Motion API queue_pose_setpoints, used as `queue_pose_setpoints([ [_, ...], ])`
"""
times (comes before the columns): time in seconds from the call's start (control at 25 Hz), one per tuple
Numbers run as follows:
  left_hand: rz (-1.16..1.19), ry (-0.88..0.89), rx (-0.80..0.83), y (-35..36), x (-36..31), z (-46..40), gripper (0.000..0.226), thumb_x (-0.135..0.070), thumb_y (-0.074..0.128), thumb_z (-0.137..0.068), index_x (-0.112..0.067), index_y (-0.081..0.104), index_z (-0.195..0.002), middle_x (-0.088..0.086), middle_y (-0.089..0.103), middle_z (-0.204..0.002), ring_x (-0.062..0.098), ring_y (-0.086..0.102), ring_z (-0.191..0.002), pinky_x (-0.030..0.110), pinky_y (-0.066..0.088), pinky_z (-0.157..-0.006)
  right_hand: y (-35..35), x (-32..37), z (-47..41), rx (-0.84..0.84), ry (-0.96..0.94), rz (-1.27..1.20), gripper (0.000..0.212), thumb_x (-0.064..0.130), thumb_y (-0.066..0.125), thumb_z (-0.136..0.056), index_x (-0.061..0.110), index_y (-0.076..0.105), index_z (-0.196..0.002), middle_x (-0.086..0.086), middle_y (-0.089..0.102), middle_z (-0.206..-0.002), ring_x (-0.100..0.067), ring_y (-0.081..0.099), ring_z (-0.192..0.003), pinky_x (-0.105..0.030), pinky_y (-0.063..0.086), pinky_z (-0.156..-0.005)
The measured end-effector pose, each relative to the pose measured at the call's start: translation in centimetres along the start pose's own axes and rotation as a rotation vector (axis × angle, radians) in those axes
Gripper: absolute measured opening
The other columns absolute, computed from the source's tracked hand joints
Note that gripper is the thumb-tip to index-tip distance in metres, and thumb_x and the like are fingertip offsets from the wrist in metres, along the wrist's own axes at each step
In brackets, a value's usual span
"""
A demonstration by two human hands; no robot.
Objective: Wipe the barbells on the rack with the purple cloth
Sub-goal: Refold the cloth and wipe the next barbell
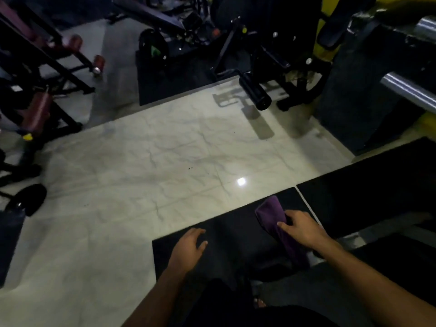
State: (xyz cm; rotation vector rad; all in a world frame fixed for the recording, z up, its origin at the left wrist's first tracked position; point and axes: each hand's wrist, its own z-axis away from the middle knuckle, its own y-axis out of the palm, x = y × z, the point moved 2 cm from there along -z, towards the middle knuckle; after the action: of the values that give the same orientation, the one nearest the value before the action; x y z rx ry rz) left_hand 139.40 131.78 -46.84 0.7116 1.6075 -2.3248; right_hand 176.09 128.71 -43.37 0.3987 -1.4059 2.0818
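My right hand point(300, 226) grips the purple cloth point(271, 212), which hangs folded from my fingers over a black floor mat point(236, 223). My left hand point(188, 247) hovers beside it with loosely curled fingers and holds nothing. Two shiny steel barbell ends point(408, 88) stick out from a dark rack point(354, 95) at the far right edge, well above and beyond both hands. A second bar end point(425, 29) shows at the top right.
A pale marble floor point(165, 161) spreads across the middle. Dark gym machines with maroon pads point(35, 114) stand at the left, a bench and a black roller point(254, 93) at the back. A black weight plate point(28, 199) lies at the left. A yellow frame point(326, 50) rises beside the rack.
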Motion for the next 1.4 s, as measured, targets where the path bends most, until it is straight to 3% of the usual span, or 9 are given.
queue_pose_setpoints([
  [0.16,-0.051,0.167,0.064,-2.6,-0.2,-10.4,0.034,-0.031,0.063,-0.094,-0.022,0.063,-0.127,-0.007,0.061,-0.125,0.012,0.059,-0.114,0.021,0.044,-0.095,-2.3,0.8,-4.3,-0.099,0.128,-0.032,0.022,0.042,0.063,-0.093,0.024,0.062,-0.082,0.005,0.065,-0.076,-0.011,0.062,-0.068,-0.033,0.050,-0.058],
  [0.32,-0.059,0.347,0.173,-6.4,-1.8,-21.9,0.039,-0.035,0.064,-0.095,-0.025,0.060,-0.132,-0.010,0.059,-0.131,0.010,0.056,-0.120,0.016,0.037,-0.095,-5.8,4.3,-7.2,-0.207,0.240,-0.100,0.020,0.042,0.061,-0.094,0.023,0.068,-0.096,0.006,0.069,-0.084,-0.009,0.065,-0.074,-0.039,0.057,-0.070],
  [0.6,-0.067,0.764,0.370,-9.6,-14.9,-35.8,0.043,-0.042,0.068,-0.091,-0.032,0.059,-0.131,-0.016,0.060,-0.126,0.003,0.058,-0.114,0.013,0.040,-0.092,-13.4,7.7,-5.5,-0.547,0.434,-0.171,0.019,0.039,0.065,-0.094,0.022,0.069,-0.101,0.004,0.064,-0.096,-0.011,0.061,-0.086,-0.035,0.052,-0.079],
  [0.84,-0.023,1.048,0.591,-6.5,-30.6,-37.1,0.053,-0.051,0.066,-0.087,-0.041,0.050,-0.136,-0.018,0.055,-0.134,-0.002,0.054,-0.119,0.032,0.049,-0.102,-18.6,6.9,-0.5,-0.734,0.560,-0.199,0.012,0.038,0.064,-0.095,0.027,0.067,-0.097,0.009,0.069,-0.083,-0.004,0.063,-0.076,-0.034,0.052,-0.071],
  [1.0,-0.002,1.163,0.759,-4.3,-41.6,-34.7,0.062,-0.054,0.067,-0.086,-0.050,0.040,-0.141,-0.019,0.048,-0.142,0.001,0.048,-0.127,0.031,0.044,-0.107,-20.4,3.4,1.7,-0.874,0.654,-0.260,0.012,0.039,0.065,-0.094,0.028,0.067,-0.096,0.012,0.068,-0.079,0.002,0.061,-0.071,-0.029,0.051,-0.066],
  [1.16,0.040,1.173,1.084,-1.9,-50.6,-32.6,0.073,-0.041,0.073,-0.088,-0.041,0.034,-0.150,-0.016,0.042,-0.148,-0.001,0.040,-0.133,0.026,0.036,-0.108,-21.4,0.2,2.9,-0.991,0.677,-0.348,0.004,0.038,0.066,-0.094,0.037,0.066,-0.090,0.015,0.068,-0.079,0.005,0.062,-0.070,-0.023,0.046,-0.060],
  [1.28,-0.037,1.115,1.425,0.9,-56.6,-31.7,0.076,-0.024,0.072,-0.091,-0.032,0.029,-0.154,-0.013,0.046,-0.146,0.001,0.045,-0.131,0.018,0.039,-0.107,-22.6,-2.3,4.0,-1.078,0.674,-0.402,0.013,0.043,0.063,-0.094,0.034,0.068,-0.101,0.015,0.071,-0.089,-0.004,0.067,-0.080,-0.034,0.056,-0.072],
  [1.36,-0.052,1.142,1.493,3.3,-60.2,-31.4,0.068,-0.015,0.070,-0.093,-0.024,0.038,-0.151,-0.006,0.052,-0.144,0.005,0.052,-0.128,0.019,0.045,-0.104,-23.8,-3.7,4.9,-1.154,0.663,-0.434,0.014,0.043,0.064,-0.093,0.037,0.069,-0.104,0.015,0.072,-0.093,-0.011,0.069,-0.082,-0.036,0.056,-0.074],
  [1.4,-0.072,1.176,1.501,4.3,-61.7,-31.2,0.059,-0.017,0.070,-0.093,-0.023,0.046,-0.147,-0.005,0.057,-0.140,0.008,0.055,-0.126,0.023,0.047,-0.103,-24.3,-4.2,5.2,-1.186,0.649,-0.451,0.009,0.037,0.066,-0.094,0.039,0.069,-0.102,0.018,0.071,-0.094,-0.007,0.069,-0.084,-0.029,0.055,-0.075],
])
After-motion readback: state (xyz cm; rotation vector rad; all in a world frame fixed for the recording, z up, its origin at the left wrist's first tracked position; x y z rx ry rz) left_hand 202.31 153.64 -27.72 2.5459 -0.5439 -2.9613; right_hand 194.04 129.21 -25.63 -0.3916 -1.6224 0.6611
